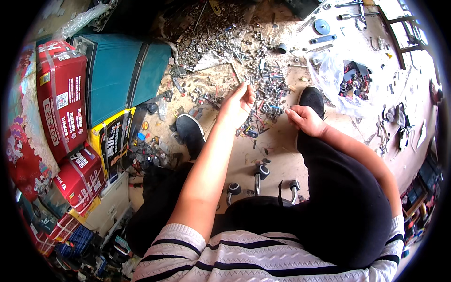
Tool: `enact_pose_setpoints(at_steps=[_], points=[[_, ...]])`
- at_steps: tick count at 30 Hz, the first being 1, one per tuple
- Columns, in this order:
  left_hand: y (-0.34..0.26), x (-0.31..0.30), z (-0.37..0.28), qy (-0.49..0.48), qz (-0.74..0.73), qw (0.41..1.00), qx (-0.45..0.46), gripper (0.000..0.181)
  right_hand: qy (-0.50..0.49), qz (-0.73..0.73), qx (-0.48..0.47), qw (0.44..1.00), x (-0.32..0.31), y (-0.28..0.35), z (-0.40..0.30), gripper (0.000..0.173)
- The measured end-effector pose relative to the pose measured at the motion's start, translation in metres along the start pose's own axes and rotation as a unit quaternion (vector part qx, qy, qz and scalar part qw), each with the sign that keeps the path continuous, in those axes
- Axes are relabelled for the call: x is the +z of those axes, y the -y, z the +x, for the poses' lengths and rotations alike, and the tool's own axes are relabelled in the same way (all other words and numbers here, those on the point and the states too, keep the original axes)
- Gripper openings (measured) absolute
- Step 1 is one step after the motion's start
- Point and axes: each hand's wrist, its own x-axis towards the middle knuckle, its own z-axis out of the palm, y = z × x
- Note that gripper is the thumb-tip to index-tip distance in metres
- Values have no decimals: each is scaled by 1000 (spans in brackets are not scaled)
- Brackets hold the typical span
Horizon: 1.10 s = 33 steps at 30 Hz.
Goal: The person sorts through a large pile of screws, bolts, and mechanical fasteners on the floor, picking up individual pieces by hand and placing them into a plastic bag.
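Note:
My left hand (239, 103) is over the heap of small metal hardware (273, 92), its thumb tip near the curled fingers. A thin metal rod (235, 72) reaches from the thumb tip towards the top of the view; I cannot tell whether it is pinched or lies behind. My right hand (307, 120) is in front of my right shoe (312, 100), above my knee, with fingers curled and thumb against the index finger. Anything inside that curl is hidden. Screws, nuts, sockets and red and blue bits make up the heap.
A clear plastic bag (326, 72) of mixed parts lies at the right. Beyond it are wrenches (362, 12) and a round blue disc (321, 26). Red cartons (61, 95) and a teal case (116, 74) line the left. Stool casters (262, 171) stand below me.

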Motion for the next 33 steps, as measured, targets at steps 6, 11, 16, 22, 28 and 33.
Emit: enact_pose_setpoints(at_steps=[6, 11, 16, 22, 28, 33], points=[[30, 44, -21, 49, 349, 936, 3, 18, -28, 192, 54, 980, -8, -7, 11, 39], [52, 61, -18, 127, 477, 868, 55, 21, -4, 214, 76, 974, -10, -1, 9, 42], [32, 42, 22, -47, 647, 734, 202, 14, -2, -27, 4, 1000, 0, -5, 4, 45], [-5, 42, 61, -133, 730, 574, 347, 19, -2, -217, -215, 952, -1, -5, -3, 37], [-1, 63, 85, -105, 742, 542, 380, 12, -13, -346, -247, 905, -9, -5, -4, 32], [-1, 70, 99, -101, 747, 524, 395, 8, -7, -334, -220, 916, -9, -5, -2, 34]])
